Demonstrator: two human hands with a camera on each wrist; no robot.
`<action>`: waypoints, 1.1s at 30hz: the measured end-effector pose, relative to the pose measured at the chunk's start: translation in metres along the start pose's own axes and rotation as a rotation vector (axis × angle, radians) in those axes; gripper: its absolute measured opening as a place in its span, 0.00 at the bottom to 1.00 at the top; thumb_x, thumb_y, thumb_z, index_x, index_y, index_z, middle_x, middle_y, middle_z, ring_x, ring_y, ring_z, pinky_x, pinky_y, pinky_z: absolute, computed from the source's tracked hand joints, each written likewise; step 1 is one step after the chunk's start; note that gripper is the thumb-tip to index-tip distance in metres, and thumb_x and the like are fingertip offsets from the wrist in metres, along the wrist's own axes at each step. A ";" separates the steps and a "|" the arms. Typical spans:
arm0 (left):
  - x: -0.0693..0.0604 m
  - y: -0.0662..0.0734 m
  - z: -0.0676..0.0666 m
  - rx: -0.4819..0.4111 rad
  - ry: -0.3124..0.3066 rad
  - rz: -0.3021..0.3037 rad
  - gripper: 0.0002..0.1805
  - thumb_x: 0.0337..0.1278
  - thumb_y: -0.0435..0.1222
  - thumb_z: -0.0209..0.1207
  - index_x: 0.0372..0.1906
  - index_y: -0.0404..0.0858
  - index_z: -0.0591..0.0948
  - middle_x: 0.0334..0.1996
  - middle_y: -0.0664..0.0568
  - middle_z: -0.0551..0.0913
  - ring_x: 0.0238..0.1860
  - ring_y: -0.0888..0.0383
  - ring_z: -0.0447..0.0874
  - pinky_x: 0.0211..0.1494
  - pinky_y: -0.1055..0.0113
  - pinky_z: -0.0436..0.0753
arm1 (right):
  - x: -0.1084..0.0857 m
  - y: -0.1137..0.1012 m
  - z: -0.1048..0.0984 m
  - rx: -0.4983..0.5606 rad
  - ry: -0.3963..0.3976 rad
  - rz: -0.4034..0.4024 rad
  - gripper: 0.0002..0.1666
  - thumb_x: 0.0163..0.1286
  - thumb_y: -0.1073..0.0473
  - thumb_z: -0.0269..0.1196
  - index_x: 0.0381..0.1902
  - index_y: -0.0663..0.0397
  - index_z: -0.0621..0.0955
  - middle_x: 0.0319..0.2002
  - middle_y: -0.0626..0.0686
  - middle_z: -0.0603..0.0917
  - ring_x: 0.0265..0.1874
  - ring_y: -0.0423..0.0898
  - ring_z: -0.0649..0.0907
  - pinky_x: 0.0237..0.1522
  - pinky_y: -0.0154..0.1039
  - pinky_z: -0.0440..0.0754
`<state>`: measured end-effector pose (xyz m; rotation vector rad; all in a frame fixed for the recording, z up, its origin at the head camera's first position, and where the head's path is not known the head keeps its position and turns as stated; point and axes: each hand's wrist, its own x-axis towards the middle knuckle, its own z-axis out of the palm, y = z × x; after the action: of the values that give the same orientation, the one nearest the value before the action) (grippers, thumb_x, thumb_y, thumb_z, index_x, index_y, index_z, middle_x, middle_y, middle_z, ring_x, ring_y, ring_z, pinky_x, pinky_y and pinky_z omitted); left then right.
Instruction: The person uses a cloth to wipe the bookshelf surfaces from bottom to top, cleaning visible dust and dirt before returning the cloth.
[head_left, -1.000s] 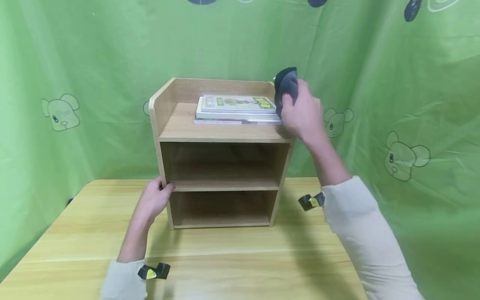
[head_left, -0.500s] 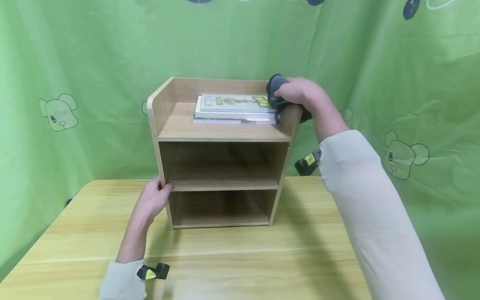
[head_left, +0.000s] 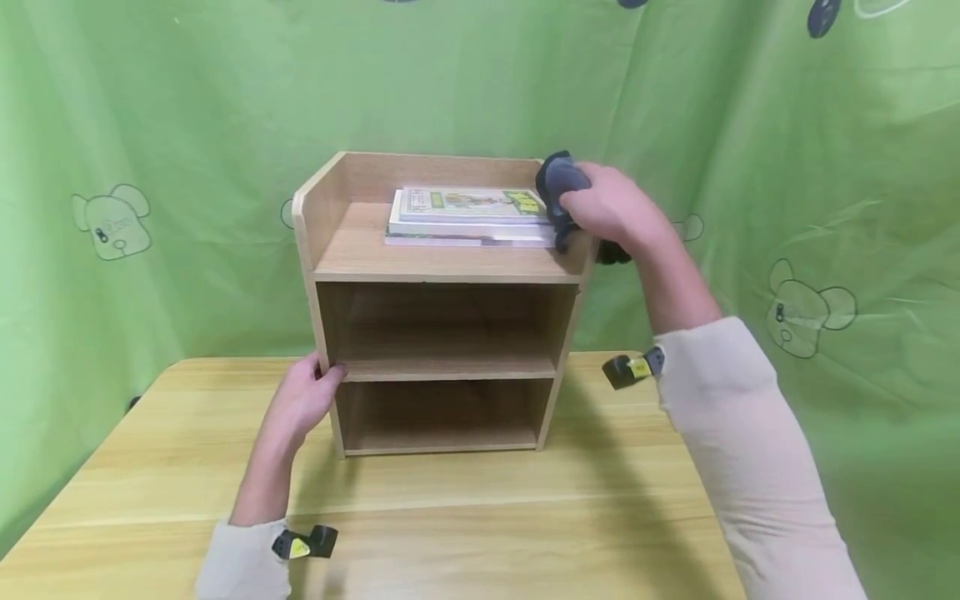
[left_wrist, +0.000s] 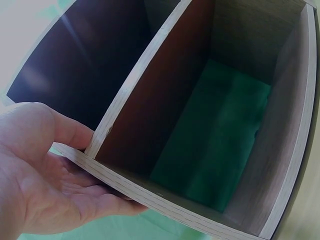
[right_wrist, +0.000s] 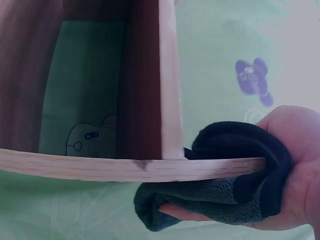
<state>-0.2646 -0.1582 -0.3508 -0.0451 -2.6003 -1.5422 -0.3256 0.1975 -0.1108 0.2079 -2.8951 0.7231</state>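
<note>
A small wooden shelf unit (head_left: 442, 371) with two open compartments and a raised-edge top stands on the table. My left hand (head_left: 303, 400) grips its left side panel at the middle board; in the left wrist view the thumb (left_wrist: 72, 132) lies inside and the fingers (left_wrist: 107, 207) outside. At the upper right, my right hand (head_left: 611, 204) holds a dark grey cloth (head_left: 561, 183). The right wrist view shows this cloth (right_wrist: 240, 195) folded over the side panel's edge, with the hand around it. Part of the cloth is hidden behind the panel.
A short stack of books (head_left: 472, 218) lies on the shelf's top board, close to the cloth. The light wooden table (head_left: 450, 533) extends in front and to both sides. A green curtain (head_left: 225, 92) with printed animal outlines hangs behind and around.
My right hand has moved from above the shelf's right side panel down onto it, then slid slightly toward me along its edge with the cloth. The left hand keeps its grip in place.
</note>
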 end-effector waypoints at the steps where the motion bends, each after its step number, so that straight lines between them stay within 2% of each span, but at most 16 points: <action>1: 0.000 0.000 0.000 0.003 -0.001 0.002 0.24 0.76 0.41 0.47 0.65 0.28 0.73 0.60 0.30 0.77 0.63 0.37 0.74 0.68 0.39 0.72 | -0.004 0.002 0.003 0.009 0.031 -0.010 0.37 0.75 0.53 0.46 0.80 0.51 0.58 0.71 0.65 0.70 0.62 0.63 0.72 0.61 0.60 0.72; 4: 0.000 0.001 0.000 0.003 -0.008 0.003 0.26 0.76 0.41 0.47 0.68 0.29 0.71 0.64 0.29 0.75 0.67 0.34 0.72 0.70 0.38 0.70 | -0.017 0.007 0.014 0.062 0.142 -0.022 0.37 0.77 0.49 0.45 0.82 0.44 0.54 0.73 0.62 0.70 0.65 0.64 0.74 0.62 0.64 0.74; 8: -0.001 0.002 0.001 -0.002 -0.017 -0.006 0.26 0.76 0.41 0.47 0.68 0.28 0.71 0.66 0.28 0.73 0.68 0.33 0.70 0.70 0.37 0.69 | -0.032 0.018 0.035 0.164 0.316 -0.055 0.37 0.77 0.48 0.48 0.81 0.36 0.56 0.72 0.62 0.72 0.65 0.65 0.77 0.61 0.64 0.77; 12: -0.001 0.002 0.001 -0.001 -0.006 -0.009 0.23 0.76 0.41 0.47 0.63 0.28 0.73 0.62 0.29 0.76 0.64 0.36 0.74 0.67 0.38 0.72 | -0.045 0.026 0.055 0.238 0.481 -0.127 0.40 0.74 0.55 0.54 0.80 0.29 0.58 0.71 0.63 0.73 0.64 0.67 0.77 0.61 0.65 0.78; 16: -0.001 0.001 0.001 0.007 0.010 0.000 0.21 0.76 0.40 0.48 0.59 0.28 0.75 0.58 0.31 0.78 0.59 0.39 0.76 0.64 0.40 0.75 | -0.054 0.034 0.073 0.306 0.608 -0.197 0.44 0.70 0.64 0.57 0.78 0.23 0.60 0.71 0.61 0.74 0.65 0.67 0.76 0.63 0.65 0.76; 20: 0.000 0.000 0.000 0.020 0.020 0.005 0.20 0.75 0.40 0.48 0.57 0.28 0.76 0.57 0.31 0.79 0.58 0.39 0.76 0.63 0.40 0.76 | -0.062 0.043 0.086 0.362 0.697 -0.257 0.46 0.67 0.70 0.56 0.75 0.22 0.65 0.69 0.59 0.76 0.65 0.64 0.77 0.62 0.61 0.79; 23: 0.000 0.000 0.000 0.014 0.017 0.003 0.20 0.75 0.40 0.48 0.57 0.28 0.75 0.58 0.31 0.79 0.60 0.38 0.76 0.64 0.40 0.75 | -0.067 0.047 0.088 0.382 0.728 -0.283 0.46 0.65 0.74 0.56 0.72 0.24 0.70 0.67 0.60 0.78 0.64 0.63 0.79 0.61 0.59 0.81; 29: 0.000 0.000 0.000 0.009 0.007 -0.007 0.21 0.75 0.41 0.48 0.60 0.28 0.75 0.60 0.31 0.78 0.61 0.38 0.75 0.65 0.39 0.74 | -0.073 0.047 0.078 0.377 0.736 -0.295 0.47 0.63 0.76 0.56 0.71 0.25 0.73 0.65 0.61 0.80 0.63 0.61 0.80 0.62 0.58 0.79; 33: 0.001 0.000 0.000 0.019 0.013 -0.003 0.21 0.75 0.41 0.48 0.59 0.29 0.76 0.57 0.33 0.79 0.58 0.40 0.75 0.63 0.41 0.75 | -0.073 0.041 0.067 0.376 0.814 -0.323 0.47 0.61 0.77 0.54 0.72 0.30 0.72 0.65 0.56 0.81 0.59 0.58 0.83 0.58 0.55 0.83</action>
<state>-0.2657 -0.1579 -0.3505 -0.0297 -2.6065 -1.5130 -0.2681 0.2086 -0.2010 0.3203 -1.8960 0.9908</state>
